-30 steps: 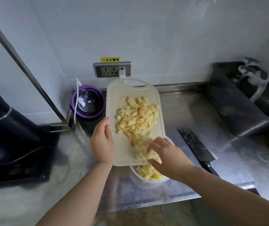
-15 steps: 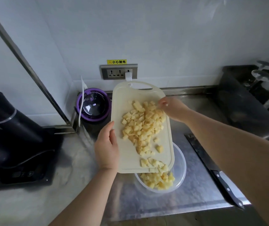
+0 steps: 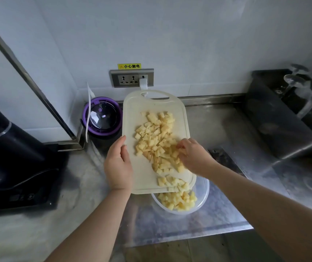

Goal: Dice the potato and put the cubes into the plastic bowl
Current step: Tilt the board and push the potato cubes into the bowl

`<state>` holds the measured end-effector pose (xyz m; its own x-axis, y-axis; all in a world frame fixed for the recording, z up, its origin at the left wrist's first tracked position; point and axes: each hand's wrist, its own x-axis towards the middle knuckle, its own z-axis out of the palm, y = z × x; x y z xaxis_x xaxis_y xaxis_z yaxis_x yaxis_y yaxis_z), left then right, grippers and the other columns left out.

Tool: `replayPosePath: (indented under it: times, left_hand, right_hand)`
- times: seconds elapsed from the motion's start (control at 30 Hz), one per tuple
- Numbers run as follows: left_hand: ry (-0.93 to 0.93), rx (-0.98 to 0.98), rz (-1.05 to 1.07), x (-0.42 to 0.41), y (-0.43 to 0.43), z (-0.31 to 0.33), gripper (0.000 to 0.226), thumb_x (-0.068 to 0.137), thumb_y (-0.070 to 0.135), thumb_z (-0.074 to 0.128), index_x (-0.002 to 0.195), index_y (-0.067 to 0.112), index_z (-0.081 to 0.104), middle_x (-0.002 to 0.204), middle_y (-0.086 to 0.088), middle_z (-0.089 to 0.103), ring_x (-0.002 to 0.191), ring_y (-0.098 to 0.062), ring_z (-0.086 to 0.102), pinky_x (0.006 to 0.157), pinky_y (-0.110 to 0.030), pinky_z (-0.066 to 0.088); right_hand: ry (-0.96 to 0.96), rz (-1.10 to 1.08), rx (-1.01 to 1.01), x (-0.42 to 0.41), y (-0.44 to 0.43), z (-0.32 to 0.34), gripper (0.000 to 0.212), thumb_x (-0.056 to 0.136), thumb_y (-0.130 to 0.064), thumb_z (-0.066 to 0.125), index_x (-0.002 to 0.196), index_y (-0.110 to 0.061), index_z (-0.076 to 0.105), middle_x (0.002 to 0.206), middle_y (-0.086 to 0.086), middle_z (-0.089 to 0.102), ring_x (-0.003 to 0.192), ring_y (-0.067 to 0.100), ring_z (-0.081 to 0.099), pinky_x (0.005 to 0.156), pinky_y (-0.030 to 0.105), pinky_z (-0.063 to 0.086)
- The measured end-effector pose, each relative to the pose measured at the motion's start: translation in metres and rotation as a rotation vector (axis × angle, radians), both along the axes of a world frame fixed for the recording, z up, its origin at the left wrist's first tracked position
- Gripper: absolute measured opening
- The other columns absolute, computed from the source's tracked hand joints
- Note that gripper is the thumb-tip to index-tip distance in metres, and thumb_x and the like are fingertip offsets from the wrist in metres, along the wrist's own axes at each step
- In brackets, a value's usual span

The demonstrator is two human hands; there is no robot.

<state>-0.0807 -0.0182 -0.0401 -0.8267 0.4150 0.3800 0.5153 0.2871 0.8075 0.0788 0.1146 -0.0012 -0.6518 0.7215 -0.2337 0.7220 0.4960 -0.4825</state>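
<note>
L hand holding tilted cutting board (image 3: 142, 110) over plastic bowl (image 3: 204, 191), R hand on potato cubes (image 3: 157, 137).
L hand (image 3: 118, 165) grips board's left edge, thumb on top, other fingers hidden beneath. R hand (image 3: 194, 157) w/ fingers (image 3: 182, 148) loosely bent & a bit blurred, lying on the pile, nothing visibly pinched. Most cubes just beyond & left of R fingers, mid-board; a few at low edge nearer R wrist. Bowl on desk (image 3: 170, 227) below R wrist, partly under board's low corner, more cubes inside. Knife (image 3: 225, 159) partly hidden behind R forearm.
</note>
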Motion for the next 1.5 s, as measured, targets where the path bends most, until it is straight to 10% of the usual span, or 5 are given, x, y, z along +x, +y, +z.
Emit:
replayPosePath:
  times: [0.43, 0.7, 0.97, 1.17, 1.5]
  left_hand:
    - [0.026, -0.013, -0.012, 0.002, -0.002, 0.003, 0.027, 0.095, 0.002, 0.054, 0.120, 0.004, 0.065, 0.113, -0.012, 0.069, 0.100, -0.025, 0.067, 0.087, -0.019, 0.044]
    - [0.049, 0.016, -0.025, 0.000, -0.003, 0.001, 0.026, 0.093, -0.002, 0.057, 0.117, 0.001, 0.066, 0.108, -0.012, 0.071, 0.091, -0.024, 0.067, 0.085, -0.010, 0.041]
    - [0.070, 0.023, -0.074, -0.003, -0.001, 0.004, 0.028, 0.093, -0.002, 0.056, 0.119, 0.002, 0.064, 0.113, -0.010, 0.068, 0.095, -0.016, 0.064, 0.089, 0.001, 0.037]
    - [0.187, -0.077, -0.166, 0.002, 0.011, 0.022, 0.032, 0.095, 0.009, 0.053, 0.126, 0.010, 0.060, 0.133, -0.007, 0.052, 0.122, -0.025, 0.051, 0.099, -0.033, 0.044]
    - [0.519, -0.400, -0.444, 0.046, 0.028, 0.001, 0.047, 0.094, 0.048, 0.042, 0.133, 0.023, 0.050, 0.141, -0.004, 0.044, 0.123, -0.024, 0.049, 0.097, -0.038, 0.045]
  right_hand:
    - [-0.031, 0.090, -0.023, 0.056, -0.058, 0.007, 0.029, 0.099, -0.025, 0.052, 0.127, -0.024, 0.058, 0.123, -0.011, 0.059, 0.100, 0.008, 0.060, 0.087, 0.022, 0.050]
    - [0.273, -0.411, -0.172, 0.014, 0.018, 0.019, 0.027, 0.095, -0.018, 0.056, 0.121, -0.013, 0.061, 0.101, -0.005, 0.063, 0.091, 0.013, 0.059, 0.081, 0.025, 0.044]
    - [0.684, -0.780, -0.893, -0.012, 0.034, 0.000, 0.026, 0.104, -0.010, 0.039, 0.114, 0.006, 0.058, 0.107, 0.020, 0.066, 0.094, 0.031, 0.066, 0.077, 0.042, 0.055]
    - [0.759, -0.902, -0.827, -0.004, 0.037, -0.001, 0.017, 0.104, -0.016, 0.041, 0.095, -0.009, 0.053, 0.121, 0.019, 0.056, 0.112, 0.037, 0.058, 0.095, 0.053, 0.050]
    - [0.792, -0.963, -0.796, -0.003, 0.036, -0.006, 0.020, 0.103, -0.016, 0.044, 0.085, -0.012, 0.051, 0.104, 0.017, 0.056, 0.097, 0.034, 0.059, 0.096, 0.058, 0.049]
